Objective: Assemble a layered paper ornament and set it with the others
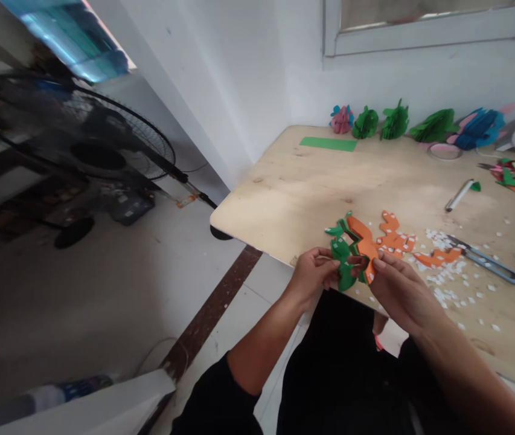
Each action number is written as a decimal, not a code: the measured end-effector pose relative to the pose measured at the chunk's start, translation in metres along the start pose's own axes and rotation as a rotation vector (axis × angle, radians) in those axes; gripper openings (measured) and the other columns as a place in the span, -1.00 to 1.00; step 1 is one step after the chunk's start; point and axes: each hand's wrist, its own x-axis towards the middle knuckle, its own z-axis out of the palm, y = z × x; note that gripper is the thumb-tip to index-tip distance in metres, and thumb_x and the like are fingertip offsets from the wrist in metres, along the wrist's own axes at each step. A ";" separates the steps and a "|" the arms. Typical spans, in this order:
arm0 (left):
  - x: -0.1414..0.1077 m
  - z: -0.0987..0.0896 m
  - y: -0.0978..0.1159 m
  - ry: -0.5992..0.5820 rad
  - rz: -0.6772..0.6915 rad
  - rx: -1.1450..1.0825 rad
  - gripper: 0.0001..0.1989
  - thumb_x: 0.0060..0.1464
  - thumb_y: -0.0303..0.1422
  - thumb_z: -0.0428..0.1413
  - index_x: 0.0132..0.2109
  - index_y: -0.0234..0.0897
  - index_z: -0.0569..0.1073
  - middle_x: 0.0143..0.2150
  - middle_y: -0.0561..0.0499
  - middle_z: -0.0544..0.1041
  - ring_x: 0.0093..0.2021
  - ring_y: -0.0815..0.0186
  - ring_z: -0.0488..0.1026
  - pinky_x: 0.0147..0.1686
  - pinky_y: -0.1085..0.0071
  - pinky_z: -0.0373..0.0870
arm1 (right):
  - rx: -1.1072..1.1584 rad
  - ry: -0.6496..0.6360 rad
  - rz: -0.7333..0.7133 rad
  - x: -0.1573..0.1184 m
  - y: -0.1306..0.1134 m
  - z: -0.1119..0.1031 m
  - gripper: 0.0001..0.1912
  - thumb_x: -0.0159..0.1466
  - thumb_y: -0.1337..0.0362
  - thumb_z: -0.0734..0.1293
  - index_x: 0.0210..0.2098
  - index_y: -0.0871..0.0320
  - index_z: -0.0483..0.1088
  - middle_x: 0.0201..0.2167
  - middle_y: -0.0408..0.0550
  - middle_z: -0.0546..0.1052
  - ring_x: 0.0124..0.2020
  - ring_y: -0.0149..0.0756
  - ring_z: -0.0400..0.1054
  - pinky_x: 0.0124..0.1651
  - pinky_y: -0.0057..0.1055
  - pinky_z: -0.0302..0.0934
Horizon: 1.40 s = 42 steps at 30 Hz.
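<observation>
Both hands are at the table's front edge, closed on one layered paper cutout. My left hand point(314, 275) pinches its green paper part point(341, 272), a wavy shape with small white squares on it. Between the thumb and fingers of my right hand point(404, 287) is the orange paper part point(363, 238), with green layers showing behind it. Just beyond my right hand lie an orange cutout dotted with white squares point(392, 237) and a curved orange piece point(438, 258). Many white paper bits point(450, 281) are scattered around them.
Blue-handled scissors point(495, 266) lie to the right, a white pen point(459, 195) farther back. Along the wall stand folded paper shapes, among them a green one point(394, 121) and a blue one point(479, 128). A green strip point(328, 144) lies near the back corner. Left stands a black fan point(98, 127).
</observation>
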 end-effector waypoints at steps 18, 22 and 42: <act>-0.004 0.020 -0.003 0.202 0.108 -0.181 -0.62 -0.28 -0.30 0.35 -0.26 -0.33 0.47 -0.36 0.00 0.55 -0.42 0.39 0.47 -0.35 0.46 0.35 | -0.032 0.186 -0.035 -0.018 -0.009 0.005 -0.84 0.05 0.14 0.50 -0.40 0.04 0.53 -0.36 -0.07 0.57 -0.22 -0.18 0.43 -0.17 -0.30 0.33; -0.005 0.030 -0.005 0.232 0.178 -0.154 -0.66 -0.25 -0.35 0.32 -0.26 -0.33 0.46 -0.35 0.00 0.55 -0.41 0.40 0.47 -0.35 0.46 0.37 | -0.076 0.133 -0.002 -0.023 -0.009 0.007 -0.83 0.09 0.14 0.48 -0.37 0.08 0.53 -0.35 -0.05 0.58 -0.35 -0.23 0.43 -0.27 -0.33 0.34; -0.003 0.041 -0.004 0.274 0.303 -0.054 -0.83 -0.11 -0.35 0.23 -0.32 -0.33 0.49 -0.44 0.04 0.51 -0.47 0.43 0.43 -0.41 0.49 0.37 | -0.063 0.169 -0.018 -0.026 -0.005 0.002 -0.85 0.11 0.15 0.46 -0.38 0.09 0.54 -0.33 -0.06 0.56 -0.45 -0.30 0.35 -0.37 -0.37 0.27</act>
